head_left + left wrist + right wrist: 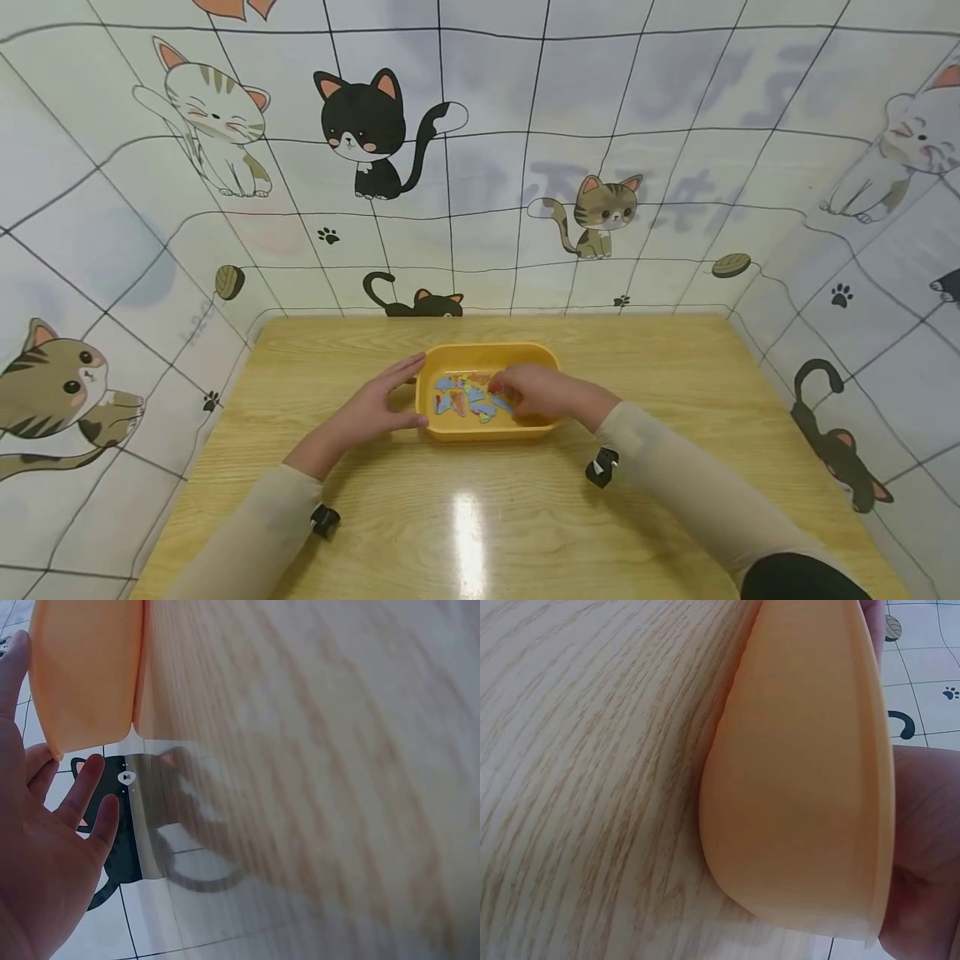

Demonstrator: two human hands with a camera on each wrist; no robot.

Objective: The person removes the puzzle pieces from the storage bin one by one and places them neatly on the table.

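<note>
A yellow plastic tray (487, 434) sits on the table, with several flat, irregular pieces in blue, orange and red, like jigsaw pieces (457, 400), lying loose on its floor. At the tray's left end my left hand (372, 408) is spread, thumb at the near corner and fingers at the far one. In the left wrist view, some fingers of the left hand (49, 832) stand apart from the tray. My right hand (536, 390) reaches over the right side, bent fingers down among the pieces. A red spot shows at its fingertips; whether they pinch a piece is hidden.
The wooden tabletop (375, 508) extends around the tray and reflects a bright light streak in front. A cat-patterned, grid-lined sheet (487, 167) rises at the back and both sides. Small black devices (326, 522) are strapped at the wrists.
</note>
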